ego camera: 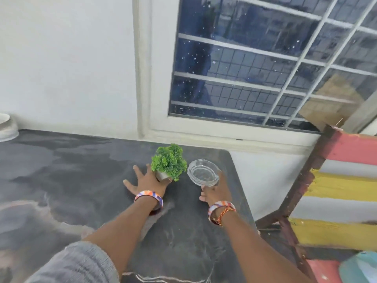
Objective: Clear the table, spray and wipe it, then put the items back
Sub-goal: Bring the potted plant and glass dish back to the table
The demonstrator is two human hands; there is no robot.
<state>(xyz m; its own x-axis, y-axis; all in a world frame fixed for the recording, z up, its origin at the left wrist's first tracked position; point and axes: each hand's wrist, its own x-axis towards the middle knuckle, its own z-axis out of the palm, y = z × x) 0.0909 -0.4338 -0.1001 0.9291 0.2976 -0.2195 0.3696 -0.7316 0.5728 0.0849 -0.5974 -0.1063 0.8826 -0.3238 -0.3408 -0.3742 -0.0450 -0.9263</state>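
Head view: one wide-angle look down over a dark table set against a white wall and a barred window.
Left hand: the left hand held the small potted plant by its pot, thumb side against it, the other fingers spread over the tabletop.
Right hand: the right hand gripped the glass ashtray at its near rim, tilted up off the surface.
Position: both items sat near the table's far right corner, just beside each other.
Step advice: either item would likely fare best moved level, the glass held firmly, since it looked slippery.
Materials: plant leafy, plastic-looking, in a squarish grey pot; ashtray clear, thick, round; tabletop dark with marbled, streaky patches.
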